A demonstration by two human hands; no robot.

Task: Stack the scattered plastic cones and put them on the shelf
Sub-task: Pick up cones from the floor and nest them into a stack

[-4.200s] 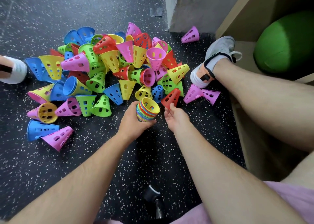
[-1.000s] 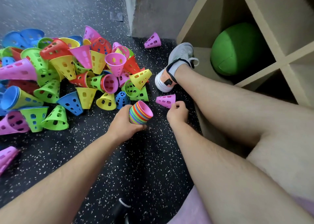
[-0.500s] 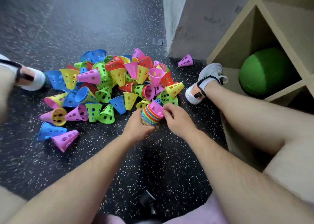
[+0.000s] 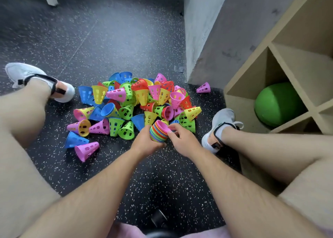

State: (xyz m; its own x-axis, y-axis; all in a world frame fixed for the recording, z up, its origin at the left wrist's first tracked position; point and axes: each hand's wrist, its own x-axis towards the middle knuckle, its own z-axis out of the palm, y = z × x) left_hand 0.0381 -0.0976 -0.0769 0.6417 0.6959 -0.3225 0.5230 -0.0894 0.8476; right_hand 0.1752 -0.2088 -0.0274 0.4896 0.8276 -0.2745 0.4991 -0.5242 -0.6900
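Head view, left to right: a heap of loose cones (image 4: 126, 102) lies on the speckled floor (image 4: 108, 39) across the middle of the frame, with a few strays at centre left. Just right of them the left hand (image 4: 144, 143) is wrapped round the lower part of the striped stack (image 4: 157, 134), which sits at frame centre, off the floor. The right hand (image 4: 183, 142) meets it from the right, fingertips on the rim of the pink cone (image 4: 162, 126) that now tops the stack. They seem to pinch that rim, though the curled fingers hide the contact.

A second ago that hand was closing on a pink cone lying by the right shoe (image 4: 221, 122); half a second ago the cone was at the stack's mouth. Now it is nested, so the stack has gained one more. Dozens remain loose, so I judge the task far from finished.

The stack's long axis is tilted, running from lower left to upper right. Its wide mouth opens up and to the right, and its narrow end is buried in the left palm.

The shelf (image 4: 270, 44), at the right edge, holds only a green ball (image 4: 277, 104) in the cubbies visible.
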